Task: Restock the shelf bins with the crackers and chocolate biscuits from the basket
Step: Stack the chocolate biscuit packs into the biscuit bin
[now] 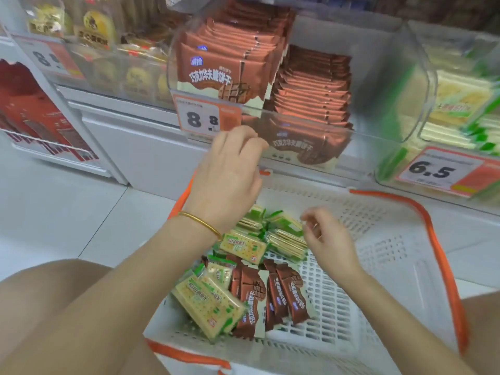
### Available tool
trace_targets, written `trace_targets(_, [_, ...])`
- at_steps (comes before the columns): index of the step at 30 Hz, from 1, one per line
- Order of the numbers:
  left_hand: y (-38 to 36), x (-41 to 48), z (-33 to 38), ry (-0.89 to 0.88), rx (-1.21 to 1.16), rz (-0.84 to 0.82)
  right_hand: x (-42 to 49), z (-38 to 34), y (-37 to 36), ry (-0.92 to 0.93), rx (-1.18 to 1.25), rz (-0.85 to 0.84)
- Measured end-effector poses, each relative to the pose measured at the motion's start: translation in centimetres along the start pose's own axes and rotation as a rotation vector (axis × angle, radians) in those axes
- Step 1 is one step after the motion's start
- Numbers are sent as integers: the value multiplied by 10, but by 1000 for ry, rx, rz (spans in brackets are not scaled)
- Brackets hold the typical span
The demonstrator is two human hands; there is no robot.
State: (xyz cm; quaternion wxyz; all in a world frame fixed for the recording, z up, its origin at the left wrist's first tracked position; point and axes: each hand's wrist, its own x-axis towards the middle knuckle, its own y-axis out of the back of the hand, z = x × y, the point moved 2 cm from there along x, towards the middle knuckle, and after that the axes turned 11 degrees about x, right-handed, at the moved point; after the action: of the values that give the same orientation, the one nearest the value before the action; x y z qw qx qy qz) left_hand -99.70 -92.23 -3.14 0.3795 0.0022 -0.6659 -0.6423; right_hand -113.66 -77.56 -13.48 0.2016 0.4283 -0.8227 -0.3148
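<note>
Through my head camera, the clear plastic shelf bin point(384, 104) is already well filled with brown chocolate biscuit packets point(305, 147). My left hand point(230, 163) is at its front edge, grip unclear. My right hand point(328, 239) hangs loose and empty over the white plastic basket point(378, 266). Green-and-cream cracker packets point(205, 304) and a few chocolate ones lie along the basket's left side, not yet shelved.

The right half of the basket point(378, 266), lower right of the frame, lies bare, while loose packets point(205, 301) crowd its left part. An orange handle point(438, 253) arcs along its right edge. At centre top, the clear bin point(392, 90) has room above its low right stack point(311, 104). The taller left row point(224, 74) fills its side.
</note>
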Motion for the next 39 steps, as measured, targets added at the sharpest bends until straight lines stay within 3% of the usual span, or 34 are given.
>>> trace_targets(4, [-34,-21,28,-125,-40,-344,-35,103,-46,-430,-106,-388])
trace_targets(6, [-49,-27,34,-129,-17,-494,-53,128,-64,-555,-124,-532])
trace_targets(9, [-63,-31,35,-135,18,-597,-69,139,-86,-654,-138,-602])
trace_targets(12, [-70,-35,31,-114,7,-629,-71,135,-96,-627,-238,-595])
trace_targets(14, [-74,-37,29,-111,5,-647,-70,136,-102,-718,-98,-562])
trace_targets(20, [-82,-39,29,-91,16,-745,-69,122,-98,-1160,649,-404])
trace_targets(23, [-84,-42,30,-38,-2,-862,-64,109,-69,-1254,842,-404])
trace_targets(27, [-84,-45,36,153,-181,-1125,-59,67,-36,-1102,1048,-509])
trace_targets(30, [-79,-48,42,411,-526,-1324,-54,33,-24,-881,1201,-454])
trace_targets(33, [-70,-40,40,434,-741,-1205,-46,2,-8,-729,1194,-424])
trace_targets(35, [-59,-31,33,403,-808,-1131,-38,-12,7,-671,1173,-318])
trace_targets(37, [-44,-23,24,304,-791,-1101,-26,-21,27,-584,1167,-159])
trace_targets(39, [-26,-13,15,150,-655,-1048,-13,-37,47,-438,1067,-147])
